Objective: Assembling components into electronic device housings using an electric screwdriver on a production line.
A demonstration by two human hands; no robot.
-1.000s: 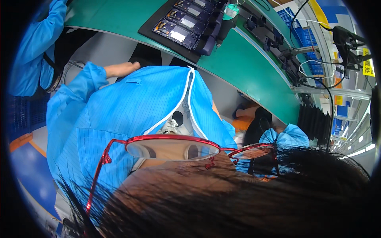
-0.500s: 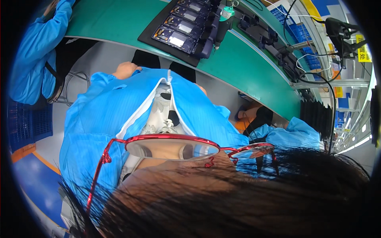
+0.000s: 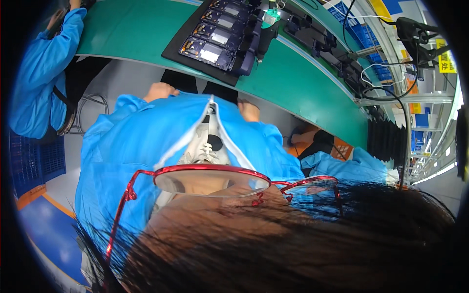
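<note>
My left hand [image 3: 161, 91] is at the front hem of my blue work jacket [image 3: 141, 132], its fingers curled over the cloth. On the other side of the zip, my right hand [image 3: 249, 111] is closed at the jacket's right edge; its fingertips are partly hidden. Both hands are low, in front of my lap and short of the green bench [image 3: 298, 97]. Beyond them, several dark phone housings [image 3: 212, 52] lie in rows on a black mat [image 3: 178, 56]. Beside these an electric screwdriver [image 3: 267, 36] with a green top hangs over the bench, touched by neither hand.
A co-worker's blue sleeve [image 3: 44, 63] reaches the bench at far left, above a blue crate [image 3: 46, 158]. Another person's blue sleeve [image 3: 361, 166] is at the right, near an orange crate [image 3: 343, 148]. Dark fixtures [image 3: 317, 41] line the rail; black cables [image 3: 386, 97] hang at right.
My right hand has come into fuller view from behind the jacket's edge. The jacket front has shifted and its opening has narrowed. My left hand stays at the hem. The view has shifted slightly.
</note>
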